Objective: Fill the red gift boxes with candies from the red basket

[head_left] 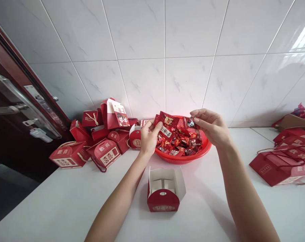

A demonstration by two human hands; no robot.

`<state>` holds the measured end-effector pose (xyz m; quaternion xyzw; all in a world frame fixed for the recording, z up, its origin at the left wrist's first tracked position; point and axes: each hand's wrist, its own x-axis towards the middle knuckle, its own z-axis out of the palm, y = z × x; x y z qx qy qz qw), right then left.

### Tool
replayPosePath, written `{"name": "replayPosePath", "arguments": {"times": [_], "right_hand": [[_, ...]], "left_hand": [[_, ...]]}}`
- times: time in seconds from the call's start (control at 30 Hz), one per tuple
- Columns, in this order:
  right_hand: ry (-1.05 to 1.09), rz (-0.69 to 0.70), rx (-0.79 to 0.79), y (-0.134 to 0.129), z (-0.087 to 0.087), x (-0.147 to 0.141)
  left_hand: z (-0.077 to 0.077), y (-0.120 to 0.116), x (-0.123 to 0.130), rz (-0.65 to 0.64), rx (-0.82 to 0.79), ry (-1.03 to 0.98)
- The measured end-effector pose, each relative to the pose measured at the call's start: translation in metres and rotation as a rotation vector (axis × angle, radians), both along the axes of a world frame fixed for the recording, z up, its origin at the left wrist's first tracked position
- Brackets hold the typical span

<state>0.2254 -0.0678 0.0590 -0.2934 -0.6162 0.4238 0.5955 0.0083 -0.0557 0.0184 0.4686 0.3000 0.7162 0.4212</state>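
Pinching red packets (167, 127), left hand (149, 136); right hand (211, 129) grips a small wrapped piece (190, 122) above the basket (182, 160).

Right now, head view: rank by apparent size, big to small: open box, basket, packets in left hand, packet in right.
1. Basket
2. Open box
3. Packets in left hand, together
4. Single packet in right hand, partly covered by fingers
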Motion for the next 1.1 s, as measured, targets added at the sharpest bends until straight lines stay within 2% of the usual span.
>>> {"name": "replayPosePath", "arguments": {"times": [0.2, 0.33, 0.47, 0.57, 0.7, 0.8, 0.97, 1.1], "right_hand": [[0.046, 0.111, -0.023, -0.048, 0.027, 0.001], [-0.136, 0.082, 0.028, -0.076, 0.036, 0.009], [-0.423, 0.147, 0.103, -0.094, 0.036, 0.006], [-0.670, 0.275, 0.214, -0.103, 0.035, -0.004], [-0.969, 0.480, 0.292, -0.110, 0.032, -0.016], [-1.103, 0.557, 0.237, -0.111, 0.030, -0.019], [-1.282, 0.538, 0.060, -0.113, 0.027, -0.025], [-1.409, 0.597, 0.028, -0.116, 0.023, -0.036]], "left_hand": [[0.028, -0.031, -0.015, -0.167, 0.046, 0.232], [0.040, -0.060, -0.029, -0.160, 0.102, 0.514], [0.037, -0.083, -0.041, -0.110, 0.097, 0.823], [0.032, -0.096, -0.046, -0.092, 0.169, 1.013], [0.031, -0.107, -0.049, -0.095, 0.229, 1.153], [0.032, -0.110, -0.051, -0.143, 0.228, 1.256], [0.031, -0.113, -0.052, -0.273, 0.229, 1.421], [0.027, -0.113, -0.054, -0.254, 0.239, 1.476]]}}
